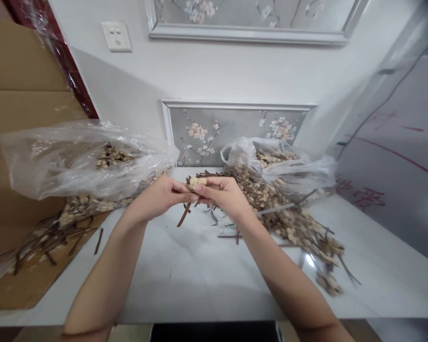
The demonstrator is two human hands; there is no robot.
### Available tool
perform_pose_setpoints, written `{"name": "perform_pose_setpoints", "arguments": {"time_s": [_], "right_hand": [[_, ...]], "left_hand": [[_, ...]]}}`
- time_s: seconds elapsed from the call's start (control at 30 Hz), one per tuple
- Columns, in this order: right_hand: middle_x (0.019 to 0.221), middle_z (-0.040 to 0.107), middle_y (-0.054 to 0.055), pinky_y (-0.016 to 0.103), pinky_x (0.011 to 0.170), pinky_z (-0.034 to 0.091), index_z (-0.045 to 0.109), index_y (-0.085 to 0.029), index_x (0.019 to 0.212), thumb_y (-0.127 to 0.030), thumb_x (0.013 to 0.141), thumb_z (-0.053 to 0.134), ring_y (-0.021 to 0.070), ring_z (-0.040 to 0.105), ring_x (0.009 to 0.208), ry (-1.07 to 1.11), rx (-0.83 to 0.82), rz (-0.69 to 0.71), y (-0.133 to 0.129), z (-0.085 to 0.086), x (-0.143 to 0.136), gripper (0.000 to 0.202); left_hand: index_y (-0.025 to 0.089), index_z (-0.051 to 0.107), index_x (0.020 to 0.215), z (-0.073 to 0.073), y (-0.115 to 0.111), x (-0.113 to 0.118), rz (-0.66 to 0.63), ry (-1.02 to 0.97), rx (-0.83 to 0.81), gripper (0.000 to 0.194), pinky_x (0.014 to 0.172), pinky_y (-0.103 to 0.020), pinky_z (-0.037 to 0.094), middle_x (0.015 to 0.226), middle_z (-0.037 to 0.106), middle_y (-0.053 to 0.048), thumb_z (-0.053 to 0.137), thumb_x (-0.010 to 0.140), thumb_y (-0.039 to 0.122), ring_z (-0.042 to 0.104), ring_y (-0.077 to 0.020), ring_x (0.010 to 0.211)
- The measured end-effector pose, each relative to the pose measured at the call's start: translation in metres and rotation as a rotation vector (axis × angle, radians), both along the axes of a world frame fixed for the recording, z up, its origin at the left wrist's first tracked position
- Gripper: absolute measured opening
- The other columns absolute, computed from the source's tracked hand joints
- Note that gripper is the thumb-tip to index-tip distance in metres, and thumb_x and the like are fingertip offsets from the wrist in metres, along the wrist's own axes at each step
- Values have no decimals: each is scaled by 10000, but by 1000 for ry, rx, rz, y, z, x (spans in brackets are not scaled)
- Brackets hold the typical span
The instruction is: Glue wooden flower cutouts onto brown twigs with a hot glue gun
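Both hands meet above the middle of the white table. Between their fingertips is a small cluster of pale round pieces. My left hand pinches it from the left, and my right hand grips it from the right with the thumb on top. A brown strip hangs below the fingers. Just right of my right hand lies a large pile of beige round pieces and brown strips. Some thin tool or wire, partly hidden by my right wrist, lies under that hand.
Clear plastic bags of similar pieces stand at the left and back right. Brown strips lie on a cardboard sheet at the left. A floral panel leans on the wall behind. A marked board stands at the right.
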State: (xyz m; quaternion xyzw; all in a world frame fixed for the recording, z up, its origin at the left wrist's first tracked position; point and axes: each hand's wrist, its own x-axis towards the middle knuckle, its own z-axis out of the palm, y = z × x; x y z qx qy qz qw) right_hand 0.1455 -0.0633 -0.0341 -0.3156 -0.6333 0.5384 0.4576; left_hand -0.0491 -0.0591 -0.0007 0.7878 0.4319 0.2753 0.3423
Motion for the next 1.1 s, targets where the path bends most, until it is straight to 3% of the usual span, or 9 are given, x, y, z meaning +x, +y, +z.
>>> {"name": "perform_pose_setpoints", "arguments": {"time_s": [0.5, 0.9, 1.0, 1.1], "right_hand": [[871, 737, 70, 334, 814, 549, 774, -155, 939, -455, 743, 754, 180, 675, 793, 129, -71, -12, 2, -1, -2, 359], [854, 734, 62, 270, 764, 532, 771, -163, 911, -424, 757, 746, 146, 664, 758, 101, -86, -56, -3, 2, -4, 305], [783, 719, 51, 265, 744, 536, 763, -153, 840, -421, 757, 745, 145, 662, 734, 115, -74, -60, -3, 2, -4, 281], [752, 705, 46, 260, 731, 537, 753, -144, 796, -420, 744, 759, 137, 655, 710, 135, -72, -69, -3, 2, -4, 281]], "left_hand": [[200, 766, 659, 2, -2, -5, 56, 10, 17, 227, 502, -231, 389, 601, 661, -8, 723, 754, 401, 556, -138, 564], [240, 791, 712, 5, -6, -8, 18, -61, 86, 187, 528, -263, 490, 610, 693, -10, 699, 775, 389, 636, -187, 603], [234, 782, 732, 1, -3, -10, 11, -62, 121, 193, 583, -286, 536, 673, 722, -25, 682, 801, 383, 676, -207, 667], [212, 754, 765, -2, -2, -10, -10, -66, 182, 200, 727, -331, 577, 931, 759, -71, 649, 843, 364, 713, -240, 860]]}}
